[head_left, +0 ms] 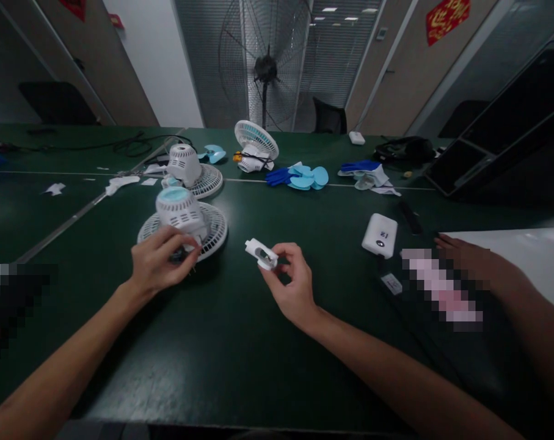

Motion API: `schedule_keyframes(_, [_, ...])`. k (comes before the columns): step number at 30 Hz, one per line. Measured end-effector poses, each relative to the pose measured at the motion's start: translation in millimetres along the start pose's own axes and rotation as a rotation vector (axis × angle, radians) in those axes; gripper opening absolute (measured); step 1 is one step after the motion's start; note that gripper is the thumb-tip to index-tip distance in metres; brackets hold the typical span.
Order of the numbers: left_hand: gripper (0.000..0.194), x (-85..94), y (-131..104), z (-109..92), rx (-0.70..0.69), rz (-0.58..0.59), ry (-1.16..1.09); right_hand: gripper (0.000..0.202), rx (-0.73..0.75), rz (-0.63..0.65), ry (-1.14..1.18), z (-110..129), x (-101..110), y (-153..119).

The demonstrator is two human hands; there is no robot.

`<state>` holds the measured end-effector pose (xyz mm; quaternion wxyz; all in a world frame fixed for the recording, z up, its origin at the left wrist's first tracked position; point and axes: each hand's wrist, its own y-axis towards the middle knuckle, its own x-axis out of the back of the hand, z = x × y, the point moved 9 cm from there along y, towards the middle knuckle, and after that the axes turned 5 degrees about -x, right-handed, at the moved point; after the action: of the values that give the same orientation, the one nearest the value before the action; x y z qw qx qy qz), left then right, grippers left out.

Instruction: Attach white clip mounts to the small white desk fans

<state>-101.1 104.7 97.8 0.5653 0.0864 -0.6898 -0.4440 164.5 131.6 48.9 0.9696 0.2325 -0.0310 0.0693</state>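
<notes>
My left hand is closed at the front of a white fan body, which stands on its round grille on the green table. Its fingers are pinched near the housing's lower edge, and what they grip is too small to name. Between the thumb and fingers of my right hand is a small white plastic part with an oval opening. It is held above the table, to the right of the fan body and apart from it.
Behind are another fan body, an upright small fan, blue blades and gloves. A white box-like device lies to the right. Another person's hand rests at the right beside a white sheet.
</notes>
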Motion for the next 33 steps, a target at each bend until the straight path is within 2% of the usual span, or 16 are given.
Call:
schedule_keyframes(2, [0.015, -9.2, 1, -33, -0.161, 0.018, -0.128, 0.030, 0.082, -0.033, 0.008, 7, 3, -4])
schedule_keyframes(4, [0.021, -22.0, 1, -62, -0.273, 0.084, -0.239, 0.034, 0.157, -0.029, 0.009, 14, 1, -7])
schedule_keyframes(6, [0.026, -33.5, 3, -80, -0.290, 0.138, -0.311, 0.037, 0.208, 0.005, -0.006, 19, -3, -10])
schedule_keyframes(8, [0.031, -43.3, 5, -87, -0.248, 0.179, -0.354, 0.039, 0.221, 0.034, -0.026, 19, -8, -11])
schedule_keyframes(11, [0.040, -50.1, 6, -86, -0.168, 0.204, -0.420, 0.037, 0.171, 0.020, -0.019, 12, -7, -9])
schedule_keyframes(15, [0.051, -30.8, 7, -77, -0.098, 0.038, -0.435, 0.035, 0.108, 0.022, 0.004, 6, -5, -8])
schedule_keyframes(17, [0.060, -20.7, 7, -85, -0.171, 0.000, -0.446, 0.036, 0.137, 0.097, -0.013, 11, -10, -9])
schedule_keyframes(19, [0.064, -20.2, 8, -97, -0.259, 0.068, -0.450, 0.040, 0.207, 0.190, -0.051, 20, -18, -12])
schedule_keyframes(22, [0.056, -18.9, 9, -104, -0.302, 0.103, -0.421, 0.045, 0.301, 0.266, -0.115, 30, -24, -16])
schedule_keyframes(26, [0.053, -14.2, 9, -91, -0.241, 0.031, -0.468, 0.045, 0.265, 0.256, -0.143, 29, -24, -13])
schedule_keyframes(29, [0.055, -2.4, 9, -72, -0.155, -0.100, -0.554, 0.035, 0.178, 0.148, -0.153, 21, -15, -5])
schedule_keyframes(30, [0.052, 0.2, 10, -67, -0.133, -0.105, -0.567, 0.031, 0.145, 0.115, -0.156, 18, -12, -3])
schedule_keyframes(31, [0.047, -0.9, 12, -64, -0.101, -0.054, -0.565, 0.028, 0.112, 0.092, -0.155, 14, -11, -1])
schedule_keyframes(33, [0.034, -11.6, 16, -58, 0.020, 0.162, -0.543, 0.024, 0.050, 0.076, -0.140, 7, -10, 2])
